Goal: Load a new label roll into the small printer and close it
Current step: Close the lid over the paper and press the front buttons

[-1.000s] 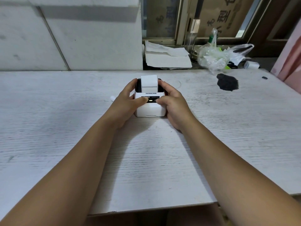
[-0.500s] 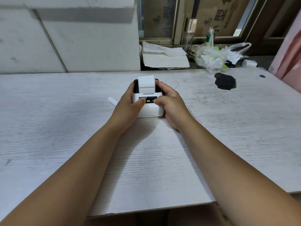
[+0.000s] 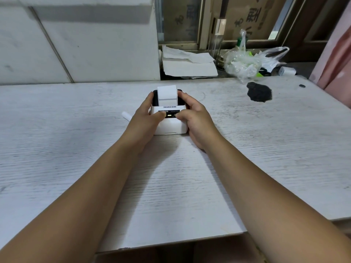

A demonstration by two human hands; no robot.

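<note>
A small white printer (image 3: pixel 171 127) with a black top stands in the middle of the white table (image 3: pixel 76 149). Its lid looks shut and a green light glows on its front strip. A white strip of label paper (image 3: pixel 167 93) sticks up out of its top slot. My left hand (image 3: pixel 143 120) grips the printer's left side, thumb on the front strip. My right hand (image 3: pixel 197 120) grips the right side, thumb also on the front strip. A small white tube (image 3: pixel 126 115), perhaps an empty core, lies just left of my left hand.
A dark blotch (image 3: pixel 259 92) marks the table at the back right. On the window ledge behind lie folded white papers (image 3: pixel 187 63), a clear plastic bag (image 3: pixel 245 63), a glass bottle (image 3: pixel 217 44) and a small white roll (image 3: pixel 286 71). A white wall block (image 3: pixel 76 44) rises at the back left.
Both hands stay on the printer with thumbs on its front. The view has shifted slightly, and the white tube beside my left hand shows more.
</note>
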